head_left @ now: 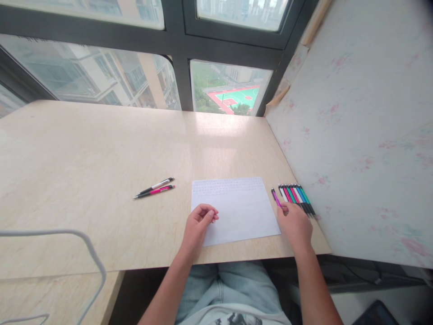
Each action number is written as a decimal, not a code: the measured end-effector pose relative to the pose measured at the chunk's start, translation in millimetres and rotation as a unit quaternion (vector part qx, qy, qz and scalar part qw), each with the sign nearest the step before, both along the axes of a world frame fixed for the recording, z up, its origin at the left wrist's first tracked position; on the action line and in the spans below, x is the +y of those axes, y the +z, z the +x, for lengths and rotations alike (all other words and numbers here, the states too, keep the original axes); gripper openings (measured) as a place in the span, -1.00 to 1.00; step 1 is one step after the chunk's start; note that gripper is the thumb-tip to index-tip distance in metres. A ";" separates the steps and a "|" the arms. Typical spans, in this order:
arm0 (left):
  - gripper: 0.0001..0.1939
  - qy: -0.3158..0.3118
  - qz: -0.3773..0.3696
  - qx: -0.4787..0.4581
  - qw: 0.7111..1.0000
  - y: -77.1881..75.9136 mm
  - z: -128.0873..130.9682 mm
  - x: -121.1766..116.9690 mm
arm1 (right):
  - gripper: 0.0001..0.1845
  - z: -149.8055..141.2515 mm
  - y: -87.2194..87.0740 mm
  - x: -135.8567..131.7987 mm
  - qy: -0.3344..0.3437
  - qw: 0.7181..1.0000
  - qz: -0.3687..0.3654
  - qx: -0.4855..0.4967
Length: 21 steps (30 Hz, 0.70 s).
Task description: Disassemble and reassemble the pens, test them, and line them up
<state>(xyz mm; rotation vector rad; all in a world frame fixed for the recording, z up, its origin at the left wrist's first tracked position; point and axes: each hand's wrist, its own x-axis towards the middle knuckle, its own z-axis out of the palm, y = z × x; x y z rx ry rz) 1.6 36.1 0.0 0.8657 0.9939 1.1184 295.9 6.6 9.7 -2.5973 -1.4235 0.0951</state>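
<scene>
A white sheet of paper with faint writing along its top lies on the beige desk. My left hand rests on the sheet's left edge with its fingers curled loosely and nothing in them. My right hand is at the sheet's right edge, its fingers closed on a purple pen. Just right of it lies a row of several coloured pens side by side near the wall.
Two pens, one white-and-black and one pink, lie left of the paper. A papered wall panel bounds the desk on the right, windows at the back. A white wire frame juts in at lower left.
</scene>
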 end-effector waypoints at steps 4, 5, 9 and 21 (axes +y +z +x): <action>-0.87 -0.002 -0.006 -0.001 1.000 0.7 -0.2 0.7 | -0.79 2.7 4.3 5.3 -0.036 0.999 0.000 -0.032; -0.87 -0.002 -0.007 -0.001 1.000 0.9 -0.2 0.8 | -0.79 3.3 4.4 6.3 -0.039 0.998 0.002 -0.040; -0.87 0.002 -0.011 0.001 1.000 1.6 0.4 1.1 | -0.79 4.0 2.0 8.2 -0.043 0.997 0.017 -0.062; -0.85 0.019 -0.005 -0.005 1.000 3.2 -0.7 -0.4 | -0.78 5.4 -8.1 3.4 -0.018 0.993 0.095 -0.063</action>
